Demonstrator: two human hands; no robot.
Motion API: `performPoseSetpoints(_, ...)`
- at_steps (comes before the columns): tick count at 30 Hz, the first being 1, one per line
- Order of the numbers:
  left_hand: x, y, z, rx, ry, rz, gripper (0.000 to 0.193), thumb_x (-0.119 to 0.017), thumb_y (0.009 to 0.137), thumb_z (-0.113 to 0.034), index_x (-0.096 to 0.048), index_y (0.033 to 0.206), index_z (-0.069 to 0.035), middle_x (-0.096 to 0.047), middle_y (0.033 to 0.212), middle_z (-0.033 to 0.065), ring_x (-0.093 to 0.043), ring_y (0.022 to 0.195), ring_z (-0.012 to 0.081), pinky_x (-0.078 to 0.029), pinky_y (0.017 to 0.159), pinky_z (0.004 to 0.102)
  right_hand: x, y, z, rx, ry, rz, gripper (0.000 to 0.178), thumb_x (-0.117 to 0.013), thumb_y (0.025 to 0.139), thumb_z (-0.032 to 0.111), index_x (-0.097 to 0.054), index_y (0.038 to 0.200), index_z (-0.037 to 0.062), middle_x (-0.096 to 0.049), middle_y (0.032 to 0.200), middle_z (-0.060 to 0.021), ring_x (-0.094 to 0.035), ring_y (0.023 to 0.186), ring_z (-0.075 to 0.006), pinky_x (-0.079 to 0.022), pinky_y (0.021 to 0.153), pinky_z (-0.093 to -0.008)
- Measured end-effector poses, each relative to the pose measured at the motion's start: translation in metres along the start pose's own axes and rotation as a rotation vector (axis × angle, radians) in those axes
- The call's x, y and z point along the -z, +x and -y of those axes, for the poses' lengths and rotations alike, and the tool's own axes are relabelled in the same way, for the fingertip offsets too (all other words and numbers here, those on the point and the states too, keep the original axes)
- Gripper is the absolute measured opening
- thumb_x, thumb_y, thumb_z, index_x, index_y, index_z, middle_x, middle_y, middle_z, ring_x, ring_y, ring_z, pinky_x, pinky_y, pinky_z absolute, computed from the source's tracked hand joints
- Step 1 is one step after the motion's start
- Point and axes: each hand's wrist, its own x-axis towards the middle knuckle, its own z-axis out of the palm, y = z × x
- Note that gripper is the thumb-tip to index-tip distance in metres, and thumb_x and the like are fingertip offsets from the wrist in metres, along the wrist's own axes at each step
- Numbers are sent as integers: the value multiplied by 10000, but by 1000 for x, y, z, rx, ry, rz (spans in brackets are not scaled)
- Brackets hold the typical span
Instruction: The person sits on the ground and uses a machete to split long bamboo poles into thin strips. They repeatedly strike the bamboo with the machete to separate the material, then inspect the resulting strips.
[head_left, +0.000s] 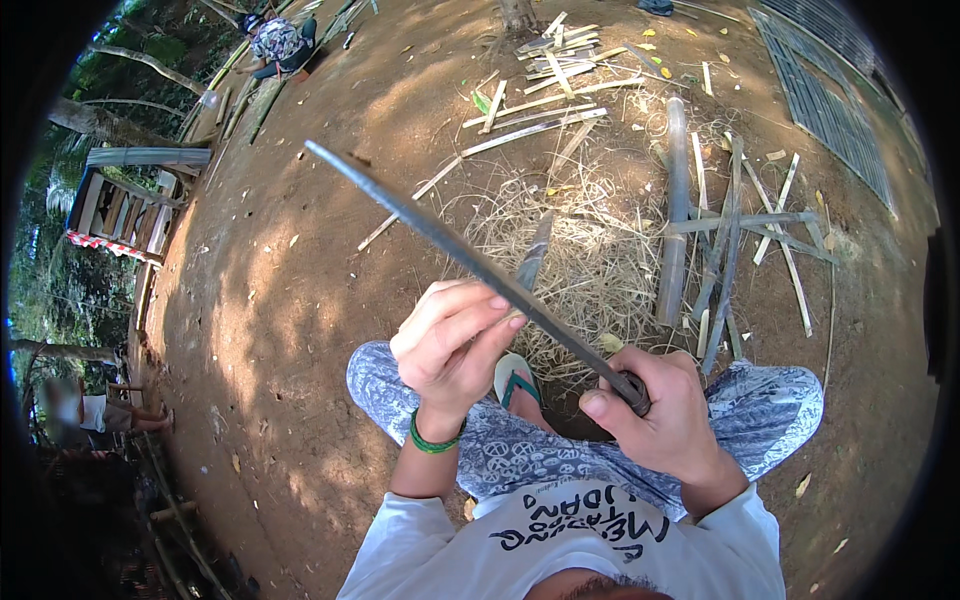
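Note:
My right hand [665, 410] is closed around the dark handle of a machete. Its long grey blade [430, 228] slants up and to the left across the view, passing over the fingers of my other hand. My left hand [445, 345], with a green bracelet at its wrist, pinches a narrow bamboo strip [537, 248] beneath the blade. The strip points away from me, and its near end is mostly hidden by fingers and blade. Whether the blade's edge touches the strip, I cannot tell.
Curly shavings [590, 260] cover the ground ahead of my sandalled foot [522, 385]. A bamboo pole [675, 220] and crossed dark slats [735, 230] lie at the right. Pale split strips [560, 60] are piled farther off. Another person [280, 45] crouches far left.

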Motion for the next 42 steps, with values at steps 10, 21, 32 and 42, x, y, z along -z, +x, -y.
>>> performPoseSetpoints(10, -8, -7, -5, -121, 59, 88, 219, -797, 647, 42, -727, 847, -12, -720, 866, 133, -721, 762, 255, -557, 633, 302, 4, -12, -3, 131, -252, -65, 488, -777, 827, 453, -617, 771, -5, -631, 617, -157, -651, 528, -324, -499, 495, -410)
performPoseSetpoints(21, -13, -17, 1, -150, 38, 54, 245, -800, 651, 45, -700, 861, -34, -723, 885, 145, -715, 754, 249, -550, 625, 296, 10, -11, -4, 95, -306, -24, 492, -754, 851, 454, -594, 754, -2, -624, 606, -167, -652, 528, -321, -493, 490, -418)
performPoseSetpoints(32, -15, -23, 8, -117, 17, 92, 248, -792, 645, 56, -699, 861, -22, -705, 875, 143, -725, 775, 273, -562, 637, 305, 10, -2, -14, 64, -276, 28, 427, -766, 839, 381, -598, 733, 3, -584, 550, -173, -630, 510, -368, -491, 492, -446)
performPoseSetpoints(42, 8, -13, -16, -258, 202, 84, 266, -750, 796, -175, -689, 1038, -82, -653, 1000, 112, -652, 852, 259, -552, 763, 378, 11, -5, -15, 32, -301, 59, 358, -779, 801, 322, -605, 741, 16, -618, 594, -157, -640, 534, -370, -500, 510, -456)
